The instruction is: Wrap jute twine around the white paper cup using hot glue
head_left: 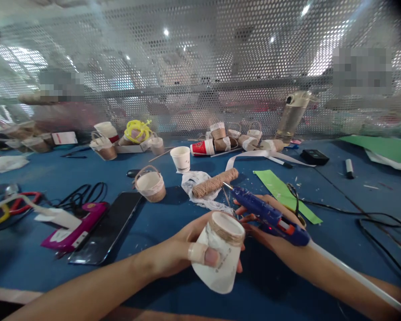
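Note:
My left hand (190,249) is closed around a white paper cup (218,261), held base up and tilted, with several turns of jute twine (225,229) wound near its base. The thumb, with a bandage on it, presses on the cup's side. In my right hand (270,232) is a blue hot glue gun (267,211), its metal nozzle pointing left above the cup and a long white glue stick (357,272) running out of its back. Beyond the cup, a roll of jute twine (215,183) lies on crumpled white plastic (193,178).
A twine-wrapped cup with a handle (151,187) stands left of the roll. Further left are a black phone (109,227), a magenta device (73,227) and scissors (26,203). Finished-looking little baskets (222,133), a red cup (202,148) and a bottle (294,116) stand along the perforated screen.

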`<state>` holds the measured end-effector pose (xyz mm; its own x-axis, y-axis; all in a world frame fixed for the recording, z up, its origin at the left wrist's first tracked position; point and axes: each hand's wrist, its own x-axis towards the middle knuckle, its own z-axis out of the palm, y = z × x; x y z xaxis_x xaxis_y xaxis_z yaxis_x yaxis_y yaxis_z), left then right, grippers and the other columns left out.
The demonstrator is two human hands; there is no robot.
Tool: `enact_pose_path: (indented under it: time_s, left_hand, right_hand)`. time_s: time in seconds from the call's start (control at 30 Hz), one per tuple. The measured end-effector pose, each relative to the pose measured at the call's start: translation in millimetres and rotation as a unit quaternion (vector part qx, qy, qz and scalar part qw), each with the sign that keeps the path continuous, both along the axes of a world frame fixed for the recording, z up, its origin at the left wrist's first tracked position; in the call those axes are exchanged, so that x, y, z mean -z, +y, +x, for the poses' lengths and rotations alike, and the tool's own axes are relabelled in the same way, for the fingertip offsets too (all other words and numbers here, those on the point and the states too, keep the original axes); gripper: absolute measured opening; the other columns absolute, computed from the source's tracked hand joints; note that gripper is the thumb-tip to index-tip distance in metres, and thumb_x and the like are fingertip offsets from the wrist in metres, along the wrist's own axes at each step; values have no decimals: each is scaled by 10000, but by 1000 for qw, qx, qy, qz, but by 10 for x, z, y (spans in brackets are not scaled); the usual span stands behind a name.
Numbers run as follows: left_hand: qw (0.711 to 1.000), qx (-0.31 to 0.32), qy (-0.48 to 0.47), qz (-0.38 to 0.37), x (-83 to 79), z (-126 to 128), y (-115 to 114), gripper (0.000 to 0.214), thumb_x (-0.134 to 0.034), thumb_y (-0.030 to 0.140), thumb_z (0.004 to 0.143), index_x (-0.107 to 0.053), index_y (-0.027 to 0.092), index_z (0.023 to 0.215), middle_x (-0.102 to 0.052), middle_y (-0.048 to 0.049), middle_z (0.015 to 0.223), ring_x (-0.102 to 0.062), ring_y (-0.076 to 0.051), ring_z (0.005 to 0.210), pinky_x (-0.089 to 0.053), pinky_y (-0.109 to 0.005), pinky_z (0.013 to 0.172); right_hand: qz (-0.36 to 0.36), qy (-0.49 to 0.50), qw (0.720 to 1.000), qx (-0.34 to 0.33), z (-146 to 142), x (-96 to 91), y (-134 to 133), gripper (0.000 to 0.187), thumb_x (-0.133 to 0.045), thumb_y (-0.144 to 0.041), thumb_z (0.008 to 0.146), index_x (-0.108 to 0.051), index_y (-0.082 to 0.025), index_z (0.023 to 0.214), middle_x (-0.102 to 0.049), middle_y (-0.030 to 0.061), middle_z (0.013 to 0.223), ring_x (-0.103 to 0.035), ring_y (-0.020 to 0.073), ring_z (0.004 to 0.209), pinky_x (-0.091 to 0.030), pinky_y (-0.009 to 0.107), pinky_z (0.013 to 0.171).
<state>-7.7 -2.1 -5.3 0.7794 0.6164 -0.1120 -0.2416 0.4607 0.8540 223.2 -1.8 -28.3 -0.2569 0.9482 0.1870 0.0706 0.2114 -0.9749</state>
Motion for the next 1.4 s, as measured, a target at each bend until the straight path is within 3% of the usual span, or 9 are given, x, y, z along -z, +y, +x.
enact_pose_path:
  time_s: [0.2,0.33,0.43,0.57,0.73,0.87,0.97,1.17,1.4]
  left_hand:
    - [998,44,36,25,-19,-27,-15,602,-824,321,595,-581,177,1126,-699,-109,978,-660,-252,868,-481,-324,717]
    - [998,47,34,32,-21,-31,-15,636,-834,316,581,-575,164,1142,-702,-119,1002,-642,-252,896,-476,-349,769]
    - [999,-3,13,37,4,-16,-4,647,-818,297,603,-571,161,1185,-697,-107,1014,-635,-238,914,-472,-326,778]
    - [996,-81,-21,29,38,4,13,629,-767,289,662,-559,167,1243,-706,-102,1003,-653,-236,899,-486,-316,755]
    - [989,-139,-43,28,35,0,34,471,-730,326,728,-628,156,1156,-710,-98,944,-669,-216,824,-498,-305,732]
    - [987,-155,-32,24,51,-15,39,511,-762,339,713,-630,163,1174,-711,-99,962,-669,-226,860,-502,-313,759]
    - [985,-170,-27,32,60,-14,37,479,-751,322,730,-636,164,1167,-703,-103,1012,-664,-232,891,-495,-326,794]
    - [982,-183,-10,49,61,-6,53,479,-739,316,748,-622,172,1189,-703,-110,1052,-655,-239,916,-483,-338,821]
    - [979,-190,24,63,74,-4,42,496,-749,327,754,-580,198,1202,-709,-89,990,-659,-230,879,-483,-338,803]
  right_hand:
    - [-47,8,997,-57,-90,-37,-8,297,-734,-206,825,-621,-268,1093,-707,12,1043,-687,172,925,-548,253,795]
    - [-15,1,1000,28,-86,-132,5,119,-730,-275,827,-650,-236,907,-721,2,910,-684,154,838,-555,246,773]
    - [55,-45,991,117,-10,-210,-9,131,-761,-323,790,-669,-236,825,-718,1,851,-673,153,801,-553,238,768]
    - [113,-89,978,149,108,-231,-120,120,-747,-368,797,-700,-262,832,-710,8,886,-671,173,832,-555,253,762]
    - [62,-83,993,47,84,-175,-255,84,-750,-290,799,-676,-264,831,-703,-4,817,-683,163,736,-570,252,669]
    - [18,-93,995,-5,103,-169,-260,133,-779,-268,764,-662,-252,825,-705,-10,782,-676,151,677,-560,233,599]
    - [38,-44,998,-36,177,-175,-259,137,-747,-253,783,-611,-247,802,-681,-17,773,-640,128,599,-535,231,545]
    - [97,-94,990,40,189,-228,-214,221,-645,-241,856,-511,-233,680,-560,-36,656,-531,107,540,-454,234,517]
    - [125,-134,983,15,170,-164,-157,261,-580,-179,841,-422,-232,640,-466,-42,602,-420,117,529,-342,268,513]
